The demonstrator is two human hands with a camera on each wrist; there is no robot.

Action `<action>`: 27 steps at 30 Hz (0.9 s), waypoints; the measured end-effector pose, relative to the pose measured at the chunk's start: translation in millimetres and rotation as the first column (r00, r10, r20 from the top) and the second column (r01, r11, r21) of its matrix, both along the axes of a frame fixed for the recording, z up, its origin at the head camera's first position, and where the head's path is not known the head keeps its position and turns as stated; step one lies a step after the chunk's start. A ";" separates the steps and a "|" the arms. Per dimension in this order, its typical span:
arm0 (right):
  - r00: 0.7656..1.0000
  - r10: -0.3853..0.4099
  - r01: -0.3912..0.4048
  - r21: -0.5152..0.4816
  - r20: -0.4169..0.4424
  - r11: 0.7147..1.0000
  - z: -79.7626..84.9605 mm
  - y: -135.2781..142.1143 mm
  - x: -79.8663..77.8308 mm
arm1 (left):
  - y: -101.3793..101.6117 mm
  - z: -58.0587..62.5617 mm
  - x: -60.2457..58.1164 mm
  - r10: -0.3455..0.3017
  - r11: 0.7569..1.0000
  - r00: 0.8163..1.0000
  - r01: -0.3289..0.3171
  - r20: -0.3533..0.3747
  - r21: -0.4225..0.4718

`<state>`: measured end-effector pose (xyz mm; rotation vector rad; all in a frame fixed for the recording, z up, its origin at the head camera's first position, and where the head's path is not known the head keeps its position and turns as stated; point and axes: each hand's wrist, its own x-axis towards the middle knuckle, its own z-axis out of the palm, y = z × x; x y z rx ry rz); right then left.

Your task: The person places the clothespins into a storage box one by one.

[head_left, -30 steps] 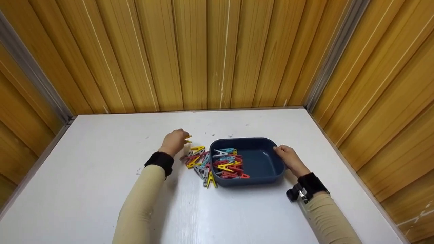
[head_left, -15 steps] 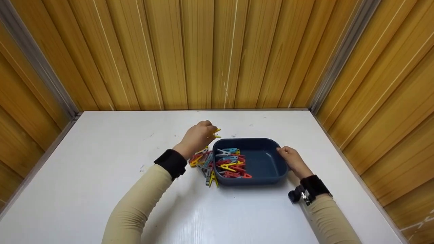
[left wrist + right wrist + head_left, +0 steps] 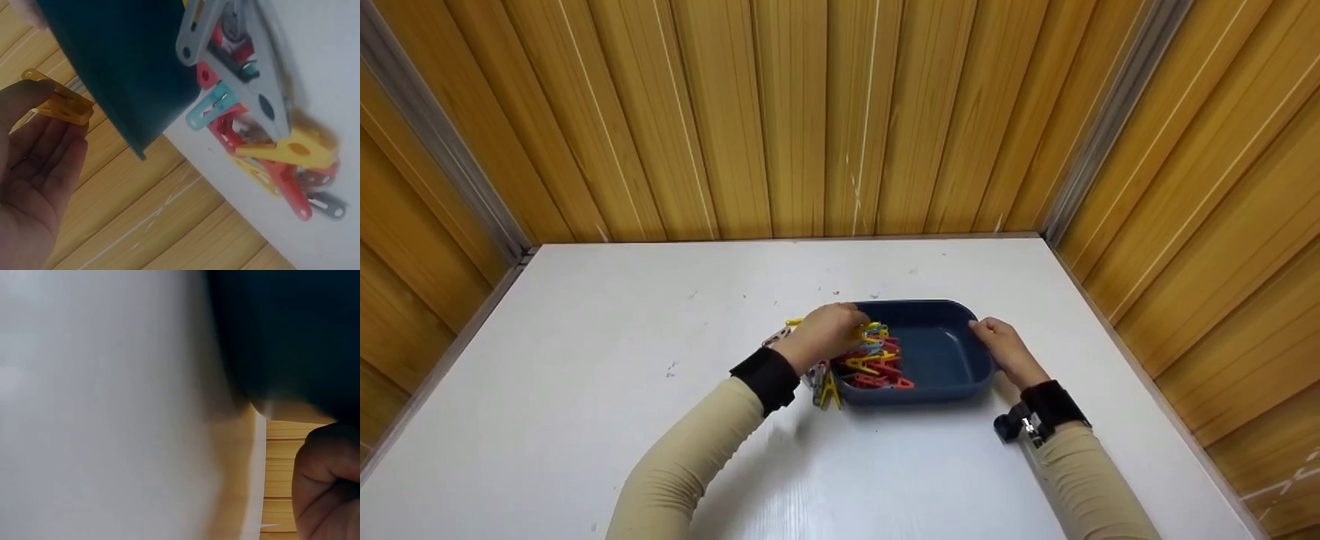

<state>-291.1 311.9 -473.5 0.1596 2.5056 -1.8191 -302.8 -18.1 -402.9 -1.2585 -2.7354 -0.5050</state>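
Across the bench (image 3: 930,480), to the blue tray (image 3: 930,394), its long axis left-to-right, the left hand (image 3: 826,331) has moved; the right hand (image 3: 1005,351) grips the tray's right rim. Over the left-end clothespins (image 3: 885,366), the left hand pinches 1 yellow clothespin (image 3: 73,109).

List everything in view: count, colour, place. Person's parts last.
Walls: 3, yellow-brown plank-look; back, left, right
Corner strips: 2, grey, between walls
Table: 1, white, centre
Bin: 1, dark blue, on table
Clothespins in bin: many, overlapping; red, yellow, light blue; left side
Clothespins on table: many; grey, red, yellow, light blue; left of bin
Held clothespin: 1, yellow, in left hand
Wrist straps: 2, black, one per wrist
Device: 1, black, at right strap
Sleeves: 2, beige, arms
Left hand: 1, over bin's left side
Right hand: 1, gripping bin's right rim
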 end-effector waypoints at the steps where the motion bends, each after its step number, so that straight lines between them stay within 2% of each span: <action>1: 1.000 0.004 -0.004 0.000 0.002 1.000 0.3 -0.5 -0.1 | 0.6 -2.6 0.6 0.000 1.000 1.000 -0.001 -0.006 -0.021; 6: 1.000 0.010 -0.010 0.004 0.010 1.000 3.9 -1.6 0.4 | 1.7 -12.5 2.8 0.024 0.996 0.999 -0.026 -0.020 -0.091; 12: 1.000 0.011 -0.011 0.025 0.012 1.000 5.0 -0.9 0.8 | 3.3 -19.4 6.0 0.054 0.984 0.991 -0.073 -0.122 -0.162; 18: 1.000 0.001 -0.001 0.015 0.001 1.000 2.9 -4.0 2.1 | 2.0 -26.0 9.8 0.036 0.974 0.978 -0.081 -0.204 -0.214; 24: 1.000 0.015 -0.015 0.012 0.002 1.000 3.7 -4.8 2.1 | 3.3 -29.3 15.4 0.072 0.944 0.960 -0.153 -0.269 -0.294; 27: 1.000 0.009 -0.009 0.011 0.002 1.000 3.0 -5.0 1.5 | 4.6 -30.1 17.8 0.103 0.929 0.957 -0.190 -0.272 -0.318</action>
